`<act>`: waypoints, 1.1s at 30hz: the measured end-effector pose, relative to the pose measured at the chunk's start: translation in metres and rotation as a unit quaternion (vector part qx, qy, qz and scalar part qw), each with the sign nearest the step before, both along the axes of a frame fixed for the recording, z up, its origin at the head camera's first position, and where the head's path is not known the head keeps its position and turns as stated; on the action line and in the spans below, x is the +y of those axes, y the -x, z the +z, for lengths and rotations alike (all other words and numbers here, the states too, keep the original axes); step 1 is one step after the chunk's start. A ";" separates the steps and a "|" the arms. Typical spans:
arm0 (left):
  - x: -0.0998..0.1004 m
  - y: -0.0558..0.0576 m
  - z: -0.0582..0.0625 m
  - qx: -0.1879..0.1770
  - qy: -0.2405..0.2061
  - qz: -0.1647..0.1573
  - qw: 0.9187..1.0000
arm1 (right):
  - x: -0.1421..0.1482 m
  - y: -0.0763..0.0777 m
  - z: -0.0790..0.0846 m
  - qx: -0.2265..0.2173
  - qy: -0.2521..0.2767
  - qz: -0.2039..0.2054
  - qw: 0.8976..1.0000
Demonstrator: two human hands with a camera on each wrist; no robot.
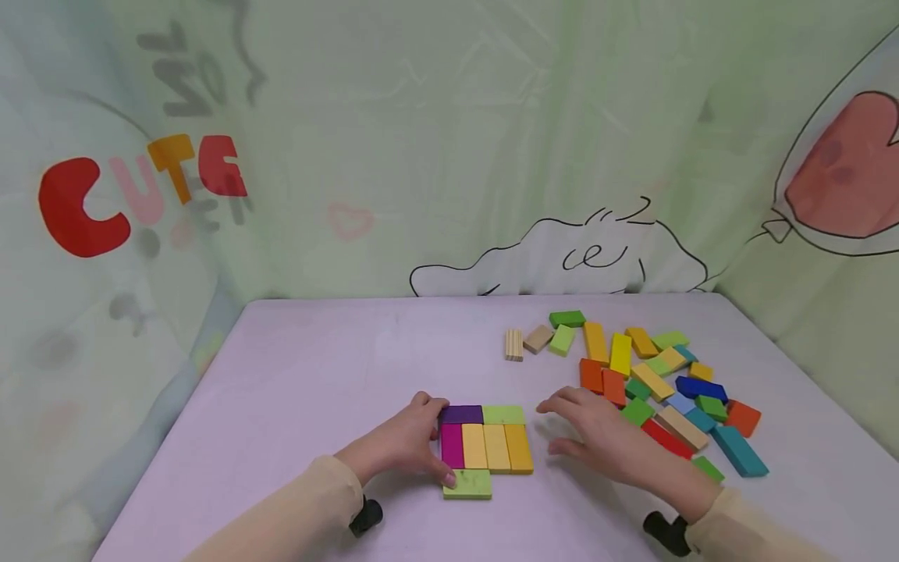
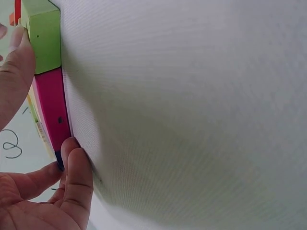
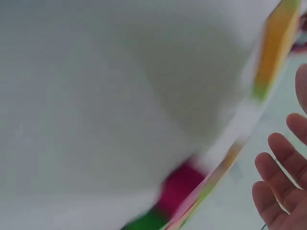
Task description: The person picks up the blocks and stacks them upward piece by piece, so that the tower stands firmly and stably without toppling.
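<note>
A flat group of coloured wooden blocks lies on the table. Its far row has a purple block (image 1: pixel 461 414) and a light green block (image 1: pixel 503 414). Below them stand a magenta block (image 1: pixel 453 446), two pale yellow blocks (image 1: pixel 485 448) and an orange-yellow block (image 1: pixel 519 449). A second light green block (image 1: pixel 469 485) juts out on the near side. My left hand (image 1: pixel 402 442) spans the group's left side, thumb on the near green block, fingertips at the purple one. Just right of the group, my right hand (image 1: pixel 602 437) hovers with loosely bent fingers, holding nothing.
Many loose blocks in several colours lie scattered on the right of the table, including a teal block (image 1: pixel 740 450) and a red block (image 1: pixel 666 439). A plain wood block (image 1: pixel 513 344) stands further back. Behind the lilac table (image 1: pixel 337 351) hangs a printed curtain (image 1: pixel 393 140).
</note>
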State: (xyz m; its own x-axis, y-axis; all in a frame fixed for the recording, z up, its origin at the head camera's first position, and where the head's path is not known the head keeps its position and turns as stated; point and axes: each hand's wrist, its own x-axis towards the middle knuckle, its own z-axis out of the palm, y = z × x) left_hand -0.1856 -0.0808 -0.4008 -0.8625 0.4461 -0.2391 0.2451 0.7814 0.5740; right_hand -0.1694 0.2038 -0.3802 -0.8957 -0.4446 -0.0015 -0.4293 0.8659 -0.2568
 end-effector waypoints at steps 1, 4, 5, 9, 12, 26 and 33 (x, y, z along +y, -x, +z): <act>0.000 0.000 0.000 -0.001 0.002 0.000 1.000 | 0.010 0.003 -0.002 0.001 -0.008 -0.009 1.000; 0.000 0.000 0.000 0.000 0.004 0.000 1.000 | 0.037 0.011 -0.006 -0.014 -0.033 -0.032 0.999; -0.001 -0.001 0.000 0.000 0.004 0.000 1.000 | 0.043 0.013 -0.007 -0.024 -0.041 -0.039 0.998; -0.001 -0.001 0.001 0.002 0.001 -0.002 1.000 | 0.061 0.017 -0.009 -0.036 -0.069 -0.047 0.996; -0.001 -0.001 0.001 0.001 0.000 -0.002 1.000 | 0.066 0.017 -0.010 -0.022 -0.080 -0.036 0.996; 0.000 -0.001 0.003 0.006 0.004 -0.003 1.000 | 0.064 0.010 -0.006 -0.036 -0.087 -0.038 0.995; 0.001 -0.001 0.001 0.004 0.004 -0.001 1.000 | 0.071 0.009 -0.008 -0.024 -0.080 -0.027 0.996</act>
